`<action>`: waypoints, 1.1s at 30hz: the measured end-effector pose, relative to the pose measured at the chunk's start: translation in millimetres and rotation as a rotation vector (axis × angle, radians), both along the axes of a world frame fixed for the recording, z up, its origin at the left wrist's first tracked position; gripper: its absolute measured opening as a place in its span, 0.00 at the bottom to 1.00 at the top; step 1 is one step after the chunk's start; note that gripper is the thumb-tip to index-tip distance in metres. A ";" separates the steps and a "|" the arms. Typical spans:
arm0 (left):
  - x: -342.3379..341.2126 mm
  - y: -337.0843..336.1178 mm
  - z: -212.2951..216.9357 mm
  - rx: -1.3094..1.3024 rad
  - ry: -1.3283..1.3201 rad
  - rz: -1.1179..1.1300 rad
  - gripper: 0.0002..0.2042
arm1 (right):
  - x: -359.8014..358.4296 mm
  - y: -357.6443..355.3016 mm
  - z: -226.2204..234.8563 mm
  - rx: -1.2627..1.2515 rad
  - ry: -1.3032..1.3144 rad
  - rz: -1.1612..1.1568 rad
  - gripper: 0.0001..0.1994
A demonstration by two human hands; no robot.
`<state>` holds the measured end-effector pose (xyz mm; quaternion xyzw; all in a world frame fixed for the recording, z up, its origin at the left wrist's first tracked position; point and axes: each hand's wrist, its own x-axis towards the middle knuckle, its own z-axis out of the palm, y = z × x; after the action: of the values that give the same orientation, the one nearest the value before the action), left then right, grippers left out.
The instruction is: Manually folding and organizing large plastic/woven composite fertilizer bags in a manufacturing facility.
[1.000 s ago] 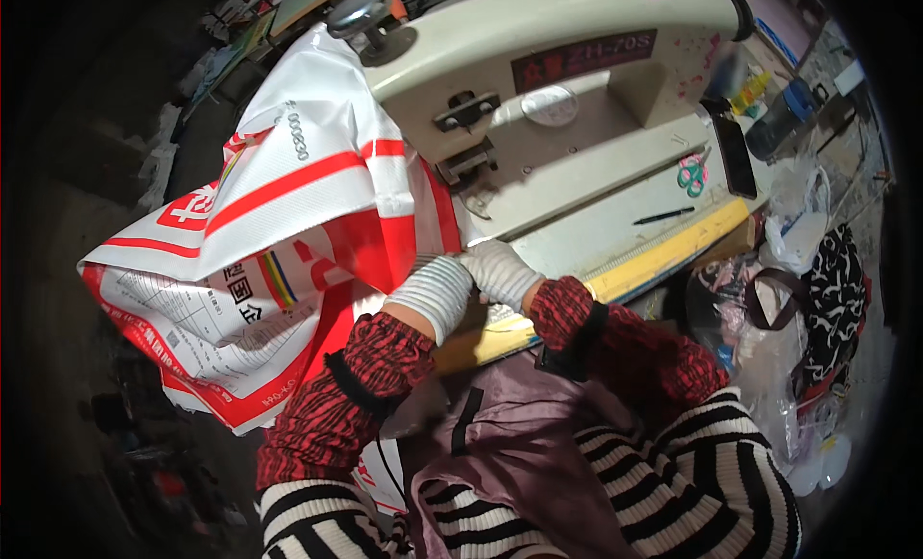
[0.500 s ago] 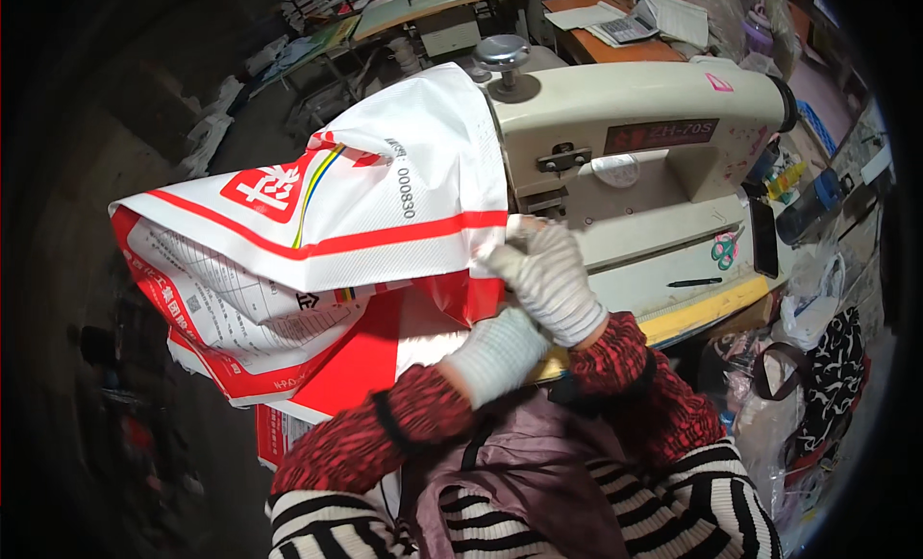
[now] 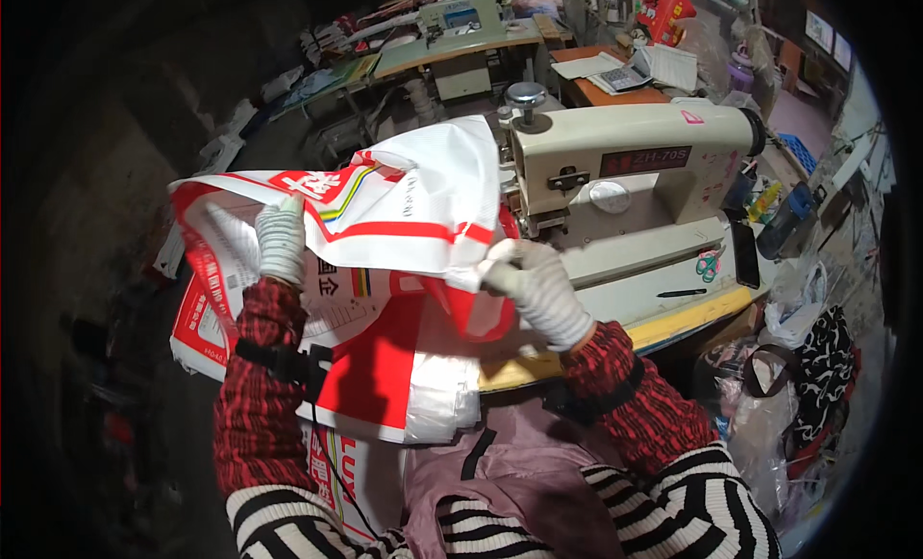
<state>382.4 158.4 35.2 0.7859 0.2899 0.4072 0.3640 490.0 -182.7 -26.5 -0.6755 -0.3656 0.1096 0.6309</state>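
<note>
got the red-and-white sack (image 3: 404, 213) lifted, left hand (image 3: 281, 240) and right hand (image 3: 538, 285) both gloved, fingers clamped on its edges; reckon next it needs lining up at the sewing machine (image 3: 625, 174)

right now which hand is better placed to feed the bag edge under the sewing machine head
Right, probably. The right hand grips the bag at its edge right beside the sewing machine; the left hand holds the far end, away from it.
</note>
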 end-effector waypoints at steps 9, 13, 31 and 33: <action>-20.5 -167.1 42.3 0.209 -0.646 0.074 0.18 | -40.1 -43.9 50.1 0.436 0.280 -0.170 0.11; -65.2 -160.6 22.1 0.031 -0.530 0.232 0.18 | -40.5 -29.0 19.9 0.471 0.171 -0.254 0.07; -132.5 -99.0 -137.0 -0.208 -0.173 0.541 0.18 | -91.3 9.4 -69.5 -0.282 -0.230 -0.185 0.09; -149.7 -81.8 -144.5 -0.180 -0.296 0.432 0.17 | -81.7 0.0 -68.2 0.085 0.022 -0.002 0.05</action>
<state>232.6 76.5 -109.4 0.6024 0.4296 0.5582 0.3755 408.3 -182.7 -94.7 -0.6471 -0.3626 0.1007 0.6631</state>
